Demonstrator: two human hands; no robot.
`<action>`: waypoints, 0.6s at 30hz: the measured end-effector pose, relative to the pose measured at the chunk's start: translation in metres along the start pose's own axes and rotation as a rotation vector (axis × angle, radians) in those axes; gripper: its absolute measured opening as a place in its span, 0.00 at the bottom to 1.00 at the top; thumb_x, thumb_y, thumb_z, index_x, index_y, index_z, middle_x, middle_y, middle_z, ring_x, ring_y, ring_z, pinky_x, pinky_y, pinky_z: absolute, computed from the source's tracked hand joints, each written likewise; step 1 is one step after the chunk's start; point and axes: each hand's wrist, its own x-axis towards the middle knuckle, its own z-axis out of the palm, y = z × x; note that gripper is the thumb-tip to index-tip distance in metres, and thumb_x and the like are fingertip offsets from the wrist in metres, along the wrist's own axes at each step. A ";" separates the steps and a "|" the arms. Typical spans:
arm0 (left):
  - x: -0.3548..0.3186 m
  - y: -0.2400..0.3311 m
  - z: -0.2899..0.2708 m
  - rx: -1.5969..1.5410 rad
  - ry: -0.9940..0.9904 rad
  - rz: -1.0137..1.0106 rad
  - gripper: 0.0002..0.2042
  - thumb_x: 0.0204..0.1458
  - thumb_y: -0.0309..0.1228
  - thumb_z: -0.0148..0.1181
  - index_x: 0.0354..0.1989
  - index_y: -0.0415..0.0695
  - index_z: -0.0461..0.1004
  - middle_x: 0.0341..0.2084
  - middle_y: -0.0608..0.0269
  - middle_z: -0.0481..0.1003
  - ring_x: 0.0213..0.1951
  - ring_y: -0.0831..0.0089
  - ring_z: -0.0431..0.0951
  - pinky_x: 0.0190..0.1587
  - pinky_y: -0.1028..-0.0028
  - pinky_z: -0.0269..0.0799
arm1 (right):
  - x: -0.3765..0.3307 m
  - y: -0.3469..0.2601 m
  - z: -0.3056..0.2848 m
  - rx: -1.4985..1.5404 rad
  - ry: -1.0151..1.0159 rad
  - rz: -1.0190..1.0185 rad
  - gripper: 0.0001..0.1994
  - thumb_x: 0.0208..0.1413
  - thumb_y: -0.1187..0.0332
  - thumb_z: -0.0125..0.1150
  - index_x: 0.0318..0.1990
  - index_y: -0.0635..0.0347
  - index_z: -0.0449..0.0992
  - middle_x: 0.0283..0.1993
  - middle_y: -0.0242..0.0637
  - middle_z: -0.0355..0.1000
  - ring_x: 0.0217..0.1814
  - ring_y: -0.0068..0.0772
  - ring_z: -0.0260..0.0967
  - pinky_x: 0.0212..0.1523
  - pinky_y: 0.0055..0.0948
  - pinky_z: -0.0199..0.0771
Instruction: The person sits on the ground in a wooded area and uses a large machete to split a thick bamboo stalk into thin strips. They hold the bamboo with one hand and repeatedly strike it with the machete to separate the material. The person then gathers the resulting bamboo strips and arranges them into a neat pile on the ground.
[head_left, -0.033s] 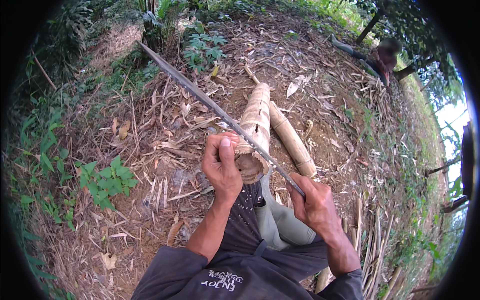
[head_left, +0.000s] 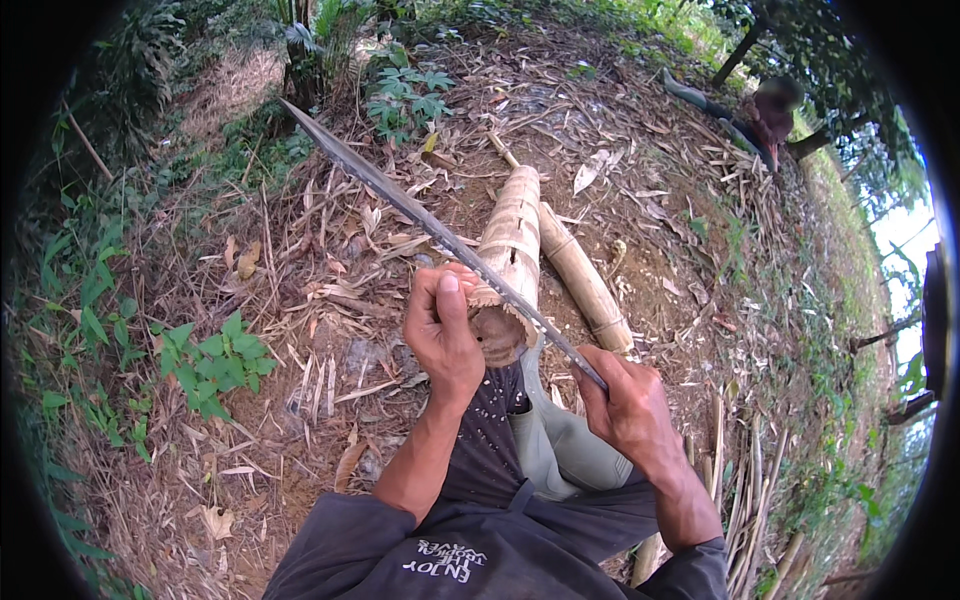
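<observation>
A thick hollow bamboo section (head_left: pixel 512 235) lies on the ground pointing away from me, its jagged open end close to my legs. My right hand (head_left: pixel 625 400) is closed round the near end of a long machete (head_left: pixel 400 200). The dark blade slants up to the far left, crossing over the bamboo near its open end, with pale specks along its lower edge. Just left of that end, my left hand (head_left: pixel 443 335) is closed with the thumb up, beside the blade. Whatever its fingers hold, if anything, is hidden.
A second, thinner bamboo piece (head_left: pixel 585 280) lies right of the hollow one. My rubber boots (head_left: pixel 570 445) are under the bamboo's near end. Dry leaves and chips litter the sloping soil. Leafy plants (head_left: pixel 215 365) grow at left; another person (head_left: pixel 770 115) is far right.
The machete's far tip has dropped slightly toward me and shifted a little right. Both hands and the bamboo stay nearly where they were.
</observation>
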 end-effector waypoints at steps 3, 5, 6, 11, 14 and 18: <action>0.000 0.005 0.000 0.035 0.012 -0.028 0.14 0.65 0.32 0.43 0.32 0.36 0.69 0.32 0.58 0.73 0.42 0.69 0.76 0.48 0.70 0.69 | 0.006 0.034 0.006 -0.158 -0.121 0.133 0.10 0.56 0.71 0.59 0.44 0.64 0.73 0.32 0.52 0.75 0.29 0.57 0.73 0.27 0.44 0.73; -0.001 -0.001 -0.003 -0.031 0.033 0.004 0.14 0.65 0.32 0.43 0.31 0.36 0.69 0.32 0.58 0.73 0.42 0.68 0.76 0.48 0.70 0.69 | 0.000 0.036 0.008 -0.113 -0.093 0.177 0.10 0.56 0.71 0.58 0.44 0.64 0.74 0.31 0.52 0.75 0.29 0.56 0.73 0.27 0.45 0.73; 0.000 -0.003 -0.002 -0.061 0.045 0.020 0.14 0.65 0.32 0.42 0.31 0.36 0.69 0.32 0.58 0.73 0.41 0.68 0.76 0.48 0.70 0.69 | -0.001 0.034 0.008 -0.088 -0.081 0.199 0.10 0.56 0.72 0.58 0.44 0.64 0.74 0.31 0.52 0.74 0.28 0.56 0.73 0.27 0.45 0.73; -0.001 0.008 0.007 -0.041 0.095 -0.002 0.12 0.65 0.30 0.43 0.31 0.35 0.67 0.31 0.58 0.72 0.41 0.68 0.74 0.51 0.67 0.68 | -0.008 0.004 0.024 0.107 0.177 -0.005 0.10 0.52 0.74 0.61 0.42 0.63 0.74 0.29 0.52 0.73 0.27 0.54 0.74 0.25 0.43 0.73; -0.004 0.005 0.009 -0.036 0.124 -0.025 0.13 0.66 0.31 0.43 0.32 0.35 0.67 0.33 0.57 0.72 0.41 0.69 0.74 0.50 0.68 0.68 | -0.011 0.020 0.036 0.054 0.097 0.123 0.09 0.53 0.74 0.60 0.41 0.63 0.74 0.28 0.53 0.73 0.26 0.55 0.74 0.25 0.43 0.72; -0.006 -0.001 0.011 -0.106 0.214 -0.089 0.16 0.67 0.37 0.42 0.35 0.36 0.68 0.36 0.56 0.72 0.41 0.69 0.73 0.49 0.68 0.68 | -0.024 0.040 0.042 0.116 0.113 0.260 0.07 0.56 0.74 0.59 0.41 0.65 0.74 0.29 0.56 0.74 0.26 0.57 0.73 0.24 0.43 0.72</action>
